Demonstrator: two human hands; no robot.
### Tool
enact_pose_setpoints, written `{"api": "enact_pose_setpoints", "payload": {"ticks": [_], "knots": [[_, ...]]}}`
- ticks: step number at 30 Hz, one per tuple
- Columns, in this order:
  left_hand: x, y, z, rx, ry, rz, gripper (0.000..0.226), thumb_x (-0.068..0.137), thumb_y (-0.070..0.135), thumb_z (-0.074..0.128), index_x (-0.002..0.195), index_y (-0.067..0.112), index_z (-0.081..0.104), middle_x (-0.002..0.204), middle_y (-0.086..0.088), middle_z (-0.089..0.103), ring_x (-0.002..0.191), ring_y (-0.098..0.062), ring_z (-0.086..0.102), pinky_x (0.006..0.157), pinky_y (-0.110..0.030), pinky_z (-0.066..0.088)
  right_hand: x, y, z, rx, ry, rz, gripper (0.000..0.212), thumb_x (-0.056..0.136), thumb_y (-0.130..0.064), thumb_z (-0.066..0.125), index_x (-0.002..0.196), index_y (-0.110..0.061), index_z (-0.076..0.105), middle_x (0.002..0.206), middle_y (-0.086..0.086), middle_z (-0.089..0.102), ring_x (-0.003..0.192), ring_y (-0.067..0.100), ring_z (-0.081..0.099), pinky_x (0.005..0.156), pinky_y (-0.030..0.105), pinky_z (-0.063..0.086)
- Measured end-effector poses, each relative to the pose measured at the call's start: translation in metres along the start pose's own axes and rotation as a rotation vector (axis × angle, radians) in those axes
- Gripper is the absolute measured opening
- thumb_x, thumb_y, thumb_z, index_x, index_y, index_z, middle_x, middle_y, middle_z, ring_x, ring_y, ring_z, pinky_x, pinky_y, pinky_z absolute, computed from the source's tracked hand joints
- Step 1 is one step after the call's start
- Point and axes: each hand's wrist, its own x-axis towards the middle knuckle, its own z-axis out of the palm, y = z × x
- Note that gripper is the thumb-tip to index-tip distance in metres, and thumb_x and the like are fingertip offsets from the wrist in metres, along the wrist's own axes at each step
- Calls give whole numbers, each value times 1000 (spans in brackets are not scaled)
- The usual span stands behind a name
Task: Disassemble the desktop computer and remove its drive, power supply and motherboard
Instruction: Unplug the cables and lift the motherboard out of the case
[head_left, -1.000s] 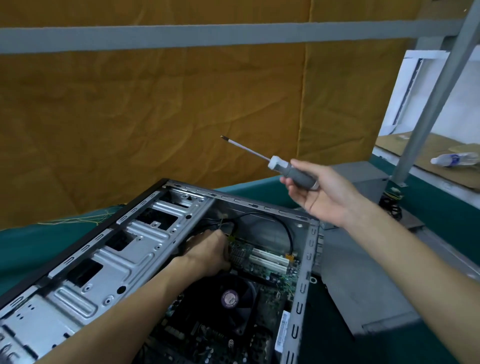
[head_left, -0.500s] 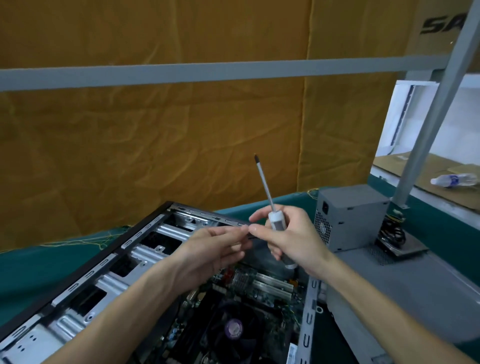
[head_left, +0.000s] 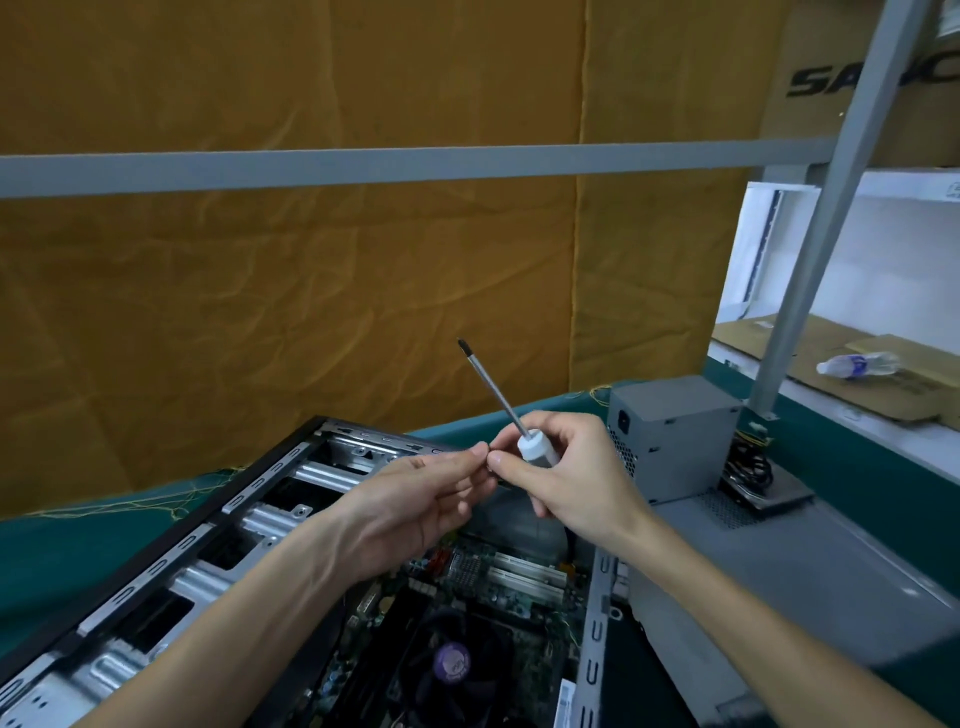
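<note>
Since half a second ago the two hands have drawn slightly closer and the screwdriver (head_left: 506, 410) has tipped a little further left, its shaft now pointing up and away over the open computer case (head_left: 291, 499). The right hand (head_left: 566, 473) is curled round the screwdriver's handle, with the white collar showing above the fingers, and its thumb and forefinger meet the fingertips of the left hand (head_left: 415, 506) just beside the handle. The left hand pinches something small and dark there, probably a screw being passed across, though it is too small to be sure. Both hands hover above the case rather than in it. As for progress, the power supply (head_left: 675, 441) already stands outside the chassis on the grey side panel (head_left: 810, 582) to the right, with its bundle of cables (head_left: 748, 462) trailing behind, so that part looks done. A dark flat item lying under those cables may be the removed drive, but I cannot tell. The motherboard (head_left: 498, 587) is in place in the bottom of the case, with its white expansion slots and the CPU cooler fan (head_left: 452, 665) fitted to it. The drive cage (head_left: 218, 561) along the left side appears empty. What seems to remain is freeing the board's remaining screws and lifting it out.
</note>
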Motion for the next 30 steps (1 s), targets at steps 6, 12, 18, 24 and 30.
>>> {"api": "enact_pose_setpoints", "payload": {"ticks": [6,12,18,24,30], "knots": [[15,-1,18,441,51,230,16,90,35,74,87,21,80,88,3,76,84,-8,70,65,-19,52,3,1,-27,81,85,51,7,87,-9,78,81,-8,74,61,14,68,38,20,50,41,25,39],[50,-22,2,1439,248,682,26,102,40,55,123,34,68,122,15,61,119,-9,47,102,-33,35,-13,51,-84,-108,345,310,10,85,-6,80,77,-12,76,66,6,73,41,11,55,38,25,42],[63,-33,-16,1537,274,738,32,102,54,40,112,43,68,104,24,61,109,-5,50,102,-29,26,-6,126,-73,-396,258,497,9,86,-9,76,78,-7,74,72,6,71,61,17,61,55,26,44],[63,-25,-28,1692,153,714,54,95,73,28,132,45,56,112,25,54,112,-2,46,103,-26,26,20,159,-49,-416,166,507,38,86,-2,61,55,-18,45,60,1,51,60,13,45,58,30,34],[67,-19,-31,1744,130,699,58,94,69,24,134,44,57,109,25,54,106,-3,46,98,-27,31,37,177,-34,-533,84,652,33,88,3,50,63,-16,40,73,2,47,74,22,49,65,31,36]]}}
